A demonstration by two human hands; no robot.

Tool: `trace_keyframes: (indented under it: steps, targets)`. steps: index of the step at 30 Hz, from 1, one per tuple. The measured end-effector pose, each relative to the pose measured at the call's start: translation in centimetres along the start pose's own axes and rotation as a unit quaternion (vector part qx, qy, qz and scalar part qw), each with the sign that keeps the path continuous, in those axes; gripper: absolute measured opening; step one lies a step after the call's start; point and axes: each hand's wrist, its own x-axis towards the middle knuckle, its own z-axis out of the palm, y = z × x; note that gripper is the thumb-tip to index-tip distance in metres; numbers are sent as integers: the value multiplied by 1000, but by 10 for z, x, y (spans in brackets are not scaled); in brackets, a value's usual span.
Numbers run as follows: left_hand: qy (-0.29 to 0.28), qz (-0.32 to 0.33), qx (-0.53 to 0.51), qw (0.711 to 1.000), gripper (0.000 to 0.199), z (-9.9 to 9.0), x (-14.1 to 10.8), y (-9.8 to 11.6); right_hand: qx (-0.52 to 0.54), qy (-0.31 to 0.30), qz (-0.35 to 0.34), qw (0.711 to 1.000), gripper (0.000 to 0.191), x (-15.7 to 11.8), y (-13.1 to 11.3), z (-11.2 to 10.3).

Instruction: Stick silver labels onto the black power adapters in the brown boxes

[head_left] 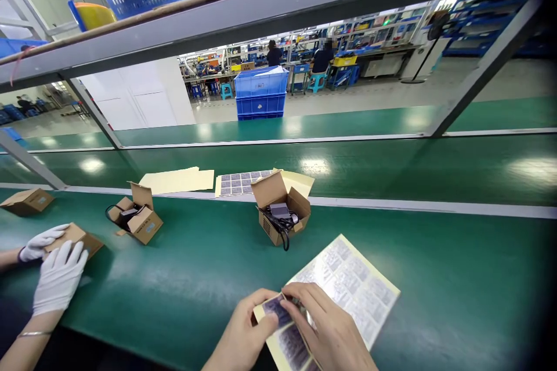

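Observation:
A narrow yellow-edged sheet of dark printed labels (290, 341) is between my hands at the bottom centre. My left hand (248, 330) grips its left side, thumb pressed on the upper label. With fingertips closed at the sheet's upper right edge, my right hand (326, 324) covers part of it. Whether a label is lifted there is hidden by my fingers. Behind and right of my hands lies a larger, shiny label sheet (352, 284) on the green bench. Farther back stands an open carton (285, 208) containing a black power adapter (281, 211) with its cable.
A co-worker's white-gloved hands (61, 272) hold a small carton (73, 236) at left. Another open carton (145, 223) with a black cable stands nearby. Yellow backing sheets (176, 179) and a label sheet (239, 182) lie along the bench's back strip. A shelf beam (261, 3) crosses overhead.

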Motion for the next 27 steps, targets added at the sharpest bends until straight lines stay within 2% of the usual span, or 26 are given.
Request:
trace_keyframes:
  steps: [2, 5, 8, 11, 17, 19, 22, 24, 27]
  targets:
    - [9, 29, 70, 997, 21, 2, 1, -2, 32, -18, 33, 999, 11, -1, -2, -5]
    - [20, 38, 136, 990, 20, 4, 2, -5, 69, -45, 85, 993, 12, -4, -6, -11]
    - [22, 38, 167, 985, 21, 7, 2, -6, 75, -31, 102, 991, 14, -7, -8, -12]
    - [16, 36, 149, 988, 23, 12, 3, -7, 42, 6, 64, 997, 14, -12, -6, -8]
    - [13, -2, 59, 998, 25, 17, 0, -7, -103, 64, -82, 989, 26, -30, -1, -4]
    - [2, -30, 28, 999, 26, 16, 3, -5, -130, 62, -81, 986, 26, -32, -2, -3]
    - [-25, -134, 21, 991, 39, 8, 18, -1, -151, 48, -37, 987, 19, -31, -8, 10]
    - [-55, -199, 96, 974, 47, 1, 36, -3, -162, 50, -50, 984, 19, -31, -14, 25]
    - [-94, -215, 217, 948, 38, -15, 61, -5, -160, 68, -118, 978, 22, -37, -24, 41]
